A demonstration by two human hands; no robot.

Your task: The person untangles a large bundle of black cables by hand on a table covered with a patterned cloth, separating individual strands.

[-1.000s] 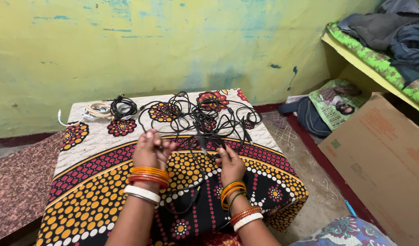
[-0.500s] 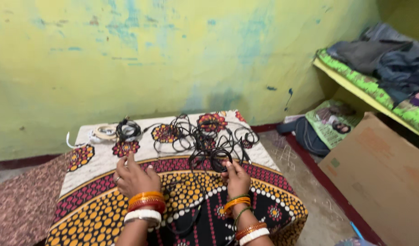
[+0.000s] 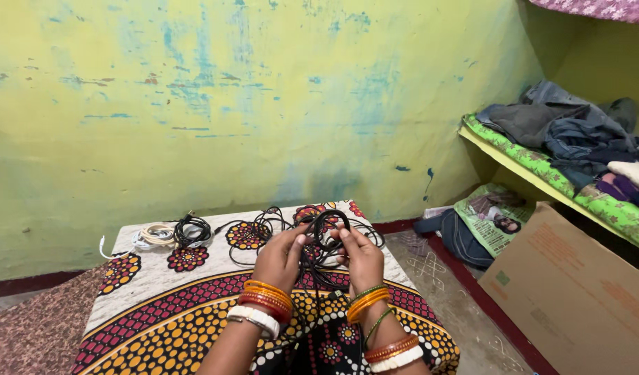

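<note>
A flat brown cardboard box (image 3: pixel 576 292), marked with faint printed patches and a small green label, was leaned at the right edge of the floor, under a shelf lined with green flowered cloth (image 3: pixel 541 167). A glossy green printed bag (image 3: pixel 493 219) was seen beside it, next to a dark blue fabric bag (image 3: pixel 458 239). Folded grey and blue clothes (image 3: pixel 562 125) were piled loosely on the shelf. The wall (image 3: pixel 229 104) was painted yellow-green, with blue showing through where the paint was worn.

A low table was covered with a patterned cloth (image 3: pixel 160 312) of cream, maroon, black and orange dots and flowers. A loop of thin black cable (image 3: pixel 324 226) was held raised above the table, between both hands. The left hand (image 3: pixel 281 257) was closed around the loop's left side, fingers curled on the cord. The right hand (image 3: pixel 361 253) was pinched on the loop's right side, thumb and fingertips gripping the wire. Orange, red, green and white bangles were worn on both wrists. More tangled black cable (image 3: pixel 264 229) was spread on the cloth behind the hands. At the far left corner a small coiled black cable (image 3: pixel 191 229) was laid just beside a coiled white cable (image 3: pixel 149 236).
</note>
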